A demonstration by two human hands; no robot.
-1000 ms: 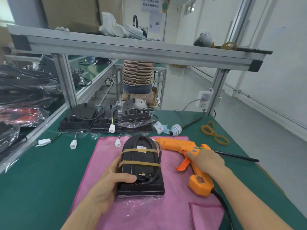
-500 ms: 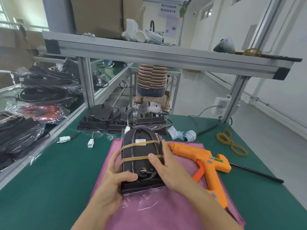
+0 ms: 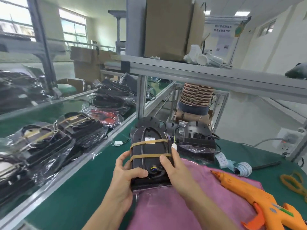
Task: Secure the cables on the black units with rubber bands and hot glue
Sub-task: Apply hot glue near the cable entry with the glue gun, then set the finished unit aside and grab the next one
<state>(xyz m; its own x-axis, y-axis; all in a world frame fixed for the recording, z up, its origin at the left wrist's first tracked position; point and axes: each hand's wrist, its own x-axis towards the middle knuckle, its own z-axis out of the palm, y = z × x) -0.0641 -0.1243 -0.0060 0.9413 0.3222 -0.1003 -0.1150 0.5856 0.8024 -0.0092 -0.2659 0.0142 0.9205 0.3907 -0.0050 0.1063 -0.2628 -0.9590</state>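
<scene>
A black unit (image 3: 149, 151) with two tan rubber bands across it and a coiled cable at its near end is held up over the pink cloth (image 3: 191, 201). My left hand (image 3: 126, 176) grips its left edge, thumb on top near the cable. My right hand (image 3: 172, 166) grips its right edge, thumb on the lower band. The orange hot glue gun (image 3: 259, 198) lies on the cloth to the right, untouched. Loose rubber bands (image 3: 294, 181) lie on the green mat at far right.
More black units (image 3: 197, 138) stand behind on the green table (image 3: 83, 185). Banded, bagged units (image 3: 49, 140) are stacked on the left bench beyond an aluminium rail. A tape roll (image 3: 242, 168), a wall socket (image 3: 289, 143) and a person in a striped shirt (image 3: 196, 95) are beyond.
My right hand let go of the glue gun and took the unit's right side. Both hands have lifted the unit up and leftward; my view turned left toward the stacked units.
</scene>
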